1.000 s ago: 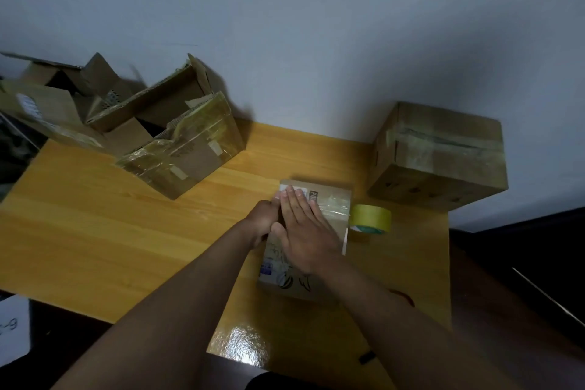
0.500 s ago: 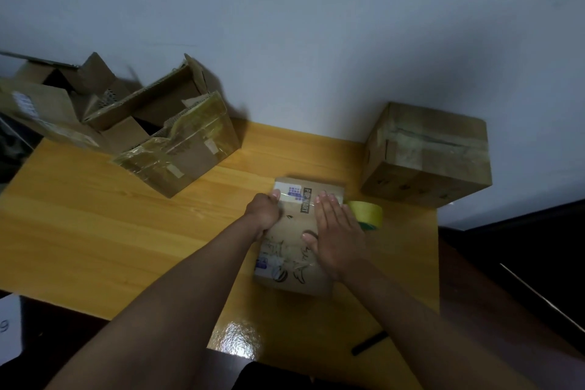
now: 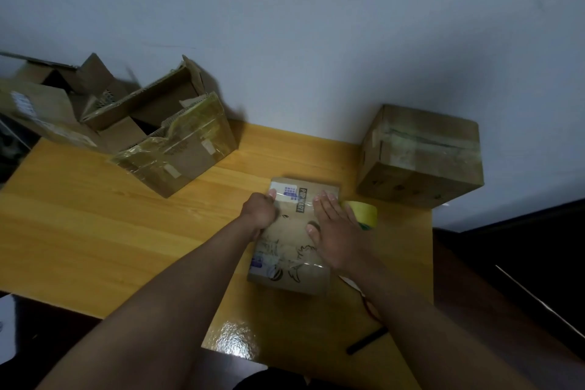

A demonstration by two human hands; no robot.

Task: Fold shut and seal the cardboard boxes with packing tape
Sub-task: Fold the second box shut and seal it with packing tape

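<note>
A small flat cardboard box (image 3: 292, 244) with printed drawings and a white label lies closed on the wooden table (image 3: 95, 225). Clear tape shines across its top. My left hand (image 3: 259, 210) grips the box's left edge, thumb on the top near the label. My right hand (image 3: 335, 231) lies flat on the right part of the lid, fingers straight. A roll of yellow packing tape (image 3: 364, 212) sits just right of the box, partly behind my right hand.
A larger taped box (image 3: 421, 158) stands at the table's back right corner. Two open boxes (image 3: 152, 136) with raised flaps lean at the back left. A dark pen-like object (image 3: 367, 340) lies near the front right edge.
My right hand has slid from the middle of the lid to its right side, uncovering the label and print. My left hand stays on the left edge.
</note>
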